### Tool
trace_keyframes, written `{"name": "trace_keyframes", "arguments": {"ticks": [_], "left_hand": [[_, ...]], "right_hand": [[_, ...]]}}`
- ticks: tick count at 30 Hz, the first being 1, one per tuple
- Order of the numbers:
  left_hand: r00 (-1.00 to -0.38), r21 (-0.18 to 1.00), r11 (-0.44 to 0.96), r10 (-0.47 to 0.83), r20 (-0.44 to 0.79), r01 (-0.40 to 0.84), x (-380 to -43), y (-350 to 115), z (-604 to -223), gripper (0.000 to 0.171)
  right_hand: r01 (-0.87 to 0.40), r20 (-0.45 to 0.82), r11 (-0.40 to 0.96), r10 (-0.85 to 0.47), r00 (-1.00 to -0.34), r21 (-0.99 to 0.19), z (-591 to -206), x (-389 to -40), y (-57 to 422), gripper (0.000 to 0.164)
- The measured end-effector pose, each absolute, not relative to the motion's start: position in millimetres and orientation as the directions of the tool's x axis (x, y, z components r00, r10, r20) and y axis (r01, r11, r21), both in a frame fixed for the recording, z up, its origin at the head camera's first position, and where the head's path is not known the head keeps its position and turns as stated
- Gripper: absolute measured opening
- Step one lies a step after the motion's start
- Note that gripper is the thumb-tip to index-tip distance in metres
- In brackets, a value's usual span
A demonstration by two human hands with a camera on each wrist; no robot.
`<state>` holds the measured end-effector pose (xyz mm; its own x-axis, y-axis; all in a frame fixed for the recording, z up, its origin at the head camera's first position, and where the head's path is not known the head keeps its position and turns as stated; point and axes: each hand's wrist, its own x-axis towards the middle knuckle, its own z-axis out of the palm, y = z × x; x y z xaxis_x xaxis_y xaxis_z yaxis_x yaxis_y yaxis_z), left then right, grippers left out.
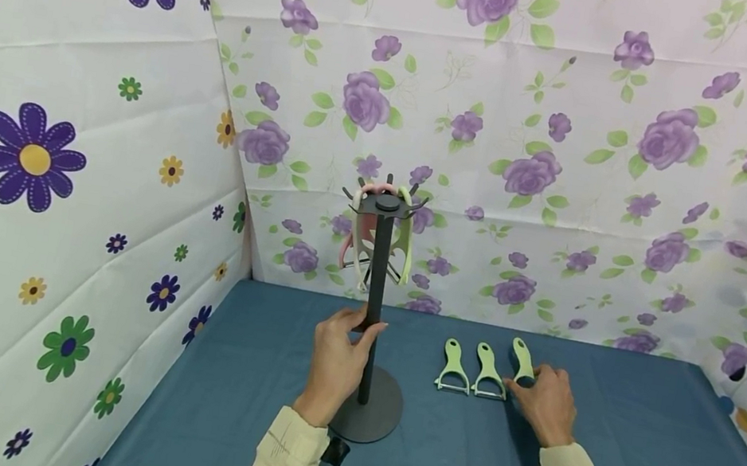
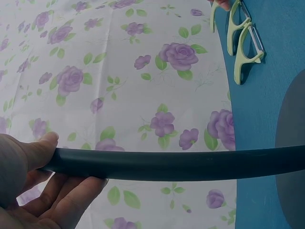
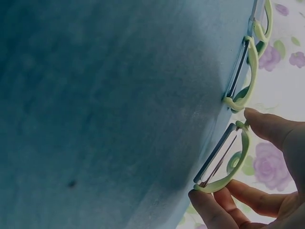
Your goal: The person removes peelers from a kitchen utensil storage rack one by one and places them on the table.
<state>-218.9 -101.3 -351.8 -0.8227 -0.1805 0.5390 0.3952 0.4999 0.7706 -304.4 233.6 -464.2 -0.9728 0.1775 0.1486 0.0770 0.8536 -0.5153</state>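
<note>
left fingers (image 2: 78, 198) gripping a stand (image 1: 379, 266), half-spread right fingers (image 3: 214, 210) are pinching a peeler (image 1: 523, 358) by the tabletop's (image 1: 639, 442) far edge, closeness risking jostling its neighbour (image 1: 485, 358).

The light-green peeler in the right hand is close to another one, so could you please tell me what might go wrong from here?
The right hand pinches the light-green peeler by its head, so a fingertip could slip onto the blade.
It might also nudge the neighbouring peeler.
The left hand grips the stand's pole; a jolt there could shake the hanging peelers loose.
</note>
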Motion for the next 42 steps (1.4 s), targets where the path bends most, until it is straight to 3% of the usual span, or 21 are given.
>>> {"name": "trace_keyframes", "arguments": {"ticks": [42], "left_hand": [[-0.818,0.769,0.488,-0.172,0.549,0.413,-218.6,-101.9,-353.3,0.035]], "right_hand": [[0.148,0.069,0.865,0.205,-0.976,-0.480,-464.5,-302.3,239.0,0.071]]}}
